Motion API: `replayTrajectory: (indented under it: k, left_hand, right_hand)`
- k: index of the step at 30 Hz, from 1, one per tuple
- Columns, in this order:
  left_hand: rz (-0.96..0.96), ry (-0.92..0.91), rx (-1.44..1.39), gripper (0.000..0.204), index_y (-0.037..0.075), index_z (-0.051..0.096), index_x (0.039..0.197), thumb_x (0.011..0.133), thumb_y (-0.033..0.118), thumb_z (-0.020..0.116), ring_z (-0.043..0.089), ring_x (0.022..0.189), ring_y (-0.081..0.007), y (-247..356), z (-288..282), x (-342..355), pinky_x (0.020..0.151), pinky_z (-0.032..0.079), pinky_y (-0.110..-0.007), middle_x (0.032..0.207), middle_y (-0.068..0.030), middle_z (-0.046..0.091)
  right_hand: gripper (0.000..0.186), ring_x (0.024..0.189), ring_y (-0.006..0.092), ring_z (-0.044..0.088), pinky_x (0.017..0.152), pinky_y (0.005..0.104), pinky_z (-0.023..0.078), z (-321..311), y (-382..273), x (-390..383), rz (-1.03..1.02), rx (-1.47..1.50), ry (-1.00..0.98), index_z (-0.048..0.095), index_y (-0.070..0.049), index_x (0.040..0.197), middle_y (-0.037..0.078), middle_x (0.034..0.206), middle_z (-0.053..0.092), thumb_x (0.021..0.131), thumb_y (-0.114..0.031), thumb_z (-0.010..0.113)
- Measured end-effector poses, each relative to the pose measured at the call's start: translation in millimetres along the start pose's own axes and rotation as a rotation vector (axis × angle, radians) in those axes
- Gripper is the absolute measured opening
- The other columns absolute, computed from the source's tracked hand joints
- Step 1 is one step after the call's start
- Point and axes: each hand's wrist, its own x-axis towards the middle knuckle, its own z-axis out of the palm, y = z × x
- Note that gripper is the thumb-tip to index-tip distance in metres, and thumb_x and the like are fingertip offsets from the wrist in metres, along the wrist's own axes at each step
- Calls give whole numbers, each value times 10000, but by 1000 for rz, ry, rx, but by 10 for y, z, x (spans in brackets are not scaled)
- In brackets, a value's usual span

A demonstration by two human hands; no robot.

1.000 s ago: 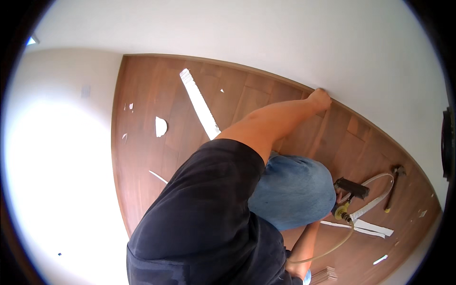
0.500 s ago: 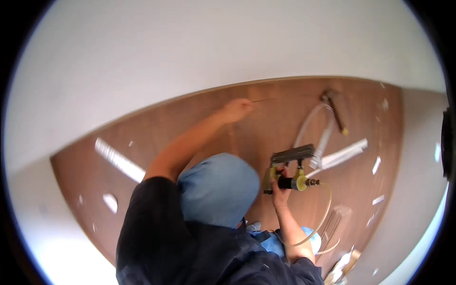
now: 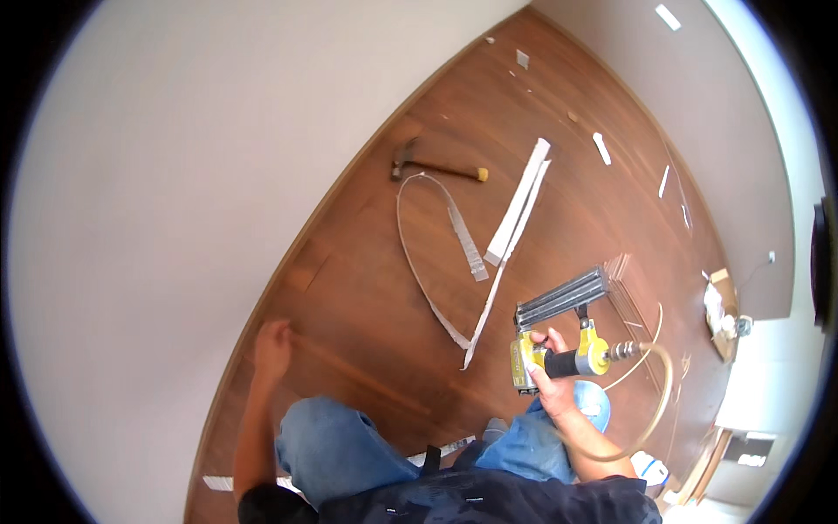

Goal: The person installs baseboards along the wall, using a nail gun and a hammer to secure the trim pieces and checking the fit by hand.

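Note:
My right hand (image 3: 556,395) grips a yellow-and-black pneumatic nail gun (image 3: 566,363) by its handle, holding it above my right knee. A pale air hose (image 3: 669,384) runs from the metal coupling at the end of the handle. Low at the left, my left hand (image 3: 272,351) is held close to the wooden floor beside the wall's base, its fingers curled together. Whatever they may pinch is too small or blurred to name. A hammer (image 3: 443,168) with a yellow-ended handle lies on the floor farther ahead.
White strips (image 3: 519,205) and a long curling band (image 3: 403,231) lie across the brown plank floor (image 3: 367,288). Stacked thin boards (image 3: 635,310) lie beyond the nail gun. An open cardboard box (image 3: 723,306) stands at the right. A white wall (image 3: 175,218) borders the left.
My view has turned to the right, so the wall now lies at the left. My left hand appears lower and closer to the wall's base. My right hand still holds the nail gun.

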Motion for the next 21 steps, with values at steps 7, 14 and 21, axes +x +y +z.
replayTrajectory:
  k: [7, 14, 21]
  left_hand:
    - [735, -126, 243, 246, 77, 695, 1161, 953, 82, 564, 612, 1147, -356, 2082, 1357, 2838, 972, 472, -481, 1169, -144, 692]
    - [602, -124, 549, 383, 70, 602, 1315, 945, 166, 617, 547, 1288, -338, 2719, 2383, 3657, 1114, 383, -487, 1354, -134, 618]
    - [582, -84, 576, 303, 63, 601, 1248, 962, 161, 603, 526, 1251, -392, 2484, 2700, 3953, 985, 478, -538, 1371, -148, 576]
  right_hand:
    - [732, 1342, 279, 494, 1149, 439, 360, -267, -387, -606, 70, 102, 54, 361, -13, 1510, 175, 1401, 555, 869, -82, 707]
    - [697, 1335, 292, 489, 1162, 488, 336, -395, -747, -1757, 263, 104, 171, 403, -90, 1466, 140, 1339, 557, 856, -99, 739]
    - [707, 1323, 277, 501, 1136, 450, 373, -259, -471, -2276, 314, 127, 374, 376, -78, 1489, 167, 1367, 559, 871, -64, 720]
